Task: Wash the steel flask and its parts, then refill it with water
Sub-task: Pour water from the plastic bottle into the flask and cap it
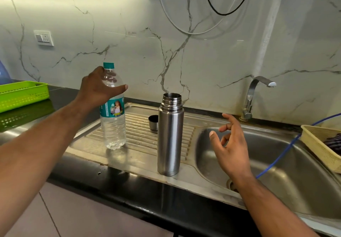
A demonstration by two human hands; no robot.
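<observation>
Left hand (99, 89): wrapped round water bottle (113, 126) near its top, centre left.
Right hand (230, 144): fingers loose, empty, right of flask (169, 139).

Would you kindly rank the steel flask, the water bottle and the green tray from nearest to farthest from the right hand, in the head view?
1. Steel flask, just left of the right hand, on the drainboard.
2. Water bottle, further left on the drainboard.
3. Green tray, far left on the counter.
</observation>
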